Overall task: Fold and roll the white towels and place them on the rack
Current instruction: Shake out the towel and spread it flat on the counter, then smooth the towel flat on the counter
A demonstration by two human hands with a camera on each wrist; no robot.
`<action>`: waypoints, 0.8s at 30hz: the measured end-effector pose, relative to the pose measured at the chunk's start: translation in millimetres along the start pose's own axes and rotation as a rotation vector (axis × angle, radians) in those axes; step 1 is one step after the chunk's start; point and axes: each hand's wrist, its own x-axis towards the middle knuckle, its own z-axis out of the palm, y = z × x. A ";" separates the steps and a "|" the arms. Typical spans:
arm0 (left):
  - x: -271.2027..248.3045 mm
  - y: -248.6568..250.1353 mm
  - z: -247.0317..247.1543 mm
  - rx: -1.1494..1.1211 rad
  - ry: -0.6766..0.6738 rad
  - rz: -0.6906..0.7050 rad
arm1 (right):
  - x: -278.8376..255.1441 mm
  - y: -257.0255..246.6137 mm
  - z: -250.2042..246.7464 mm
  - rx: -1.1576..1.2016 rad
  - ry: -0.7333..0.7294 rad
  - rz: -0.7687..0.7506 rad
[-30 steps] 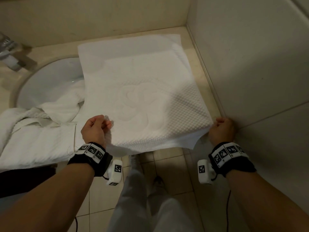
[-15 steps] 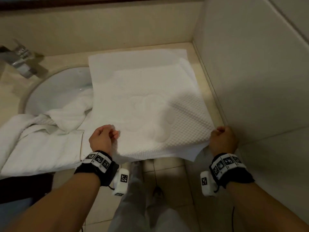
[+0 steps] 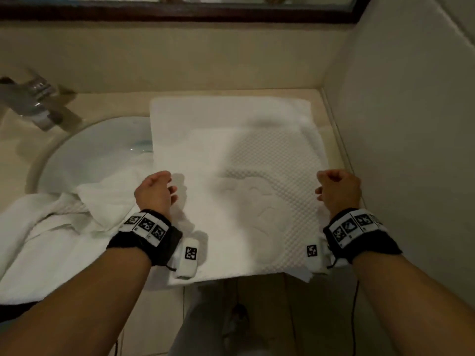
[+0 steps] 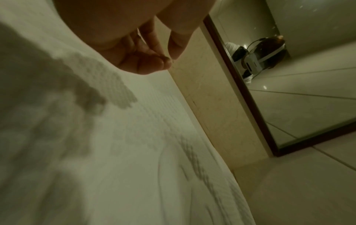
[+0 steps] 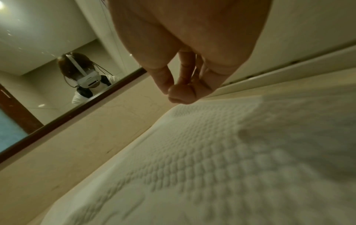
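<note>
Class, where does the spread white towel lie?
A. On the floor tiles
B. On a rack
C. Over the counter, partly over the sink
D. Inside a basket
C: the white towel is spread flat on the counter, its left edge overlapping the sink.

Head view down over the towel; both wrist views low, close, toward the mirror.

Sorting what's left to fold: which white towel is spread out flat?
The towel between both hands, by the right wall, lies flat; the other towel is crumpled left, spilling into the sink.
</note>
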 end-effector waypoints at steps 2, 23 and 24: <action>23.6 12.9 8.0 0.011 0.027 0.004 | 16.3 -16.8 15.0 0.018 0.022 0.014; 180.3 71.4 82.0 0.165 0.104 -0.045 | 183.1 -98.3 119.5 -0.182 0.015 0.323; 181.7 72.7 84.2 0.169 0.112 -0.035 | 186.4 -97.9 121.5 -0.208 0.012 0.290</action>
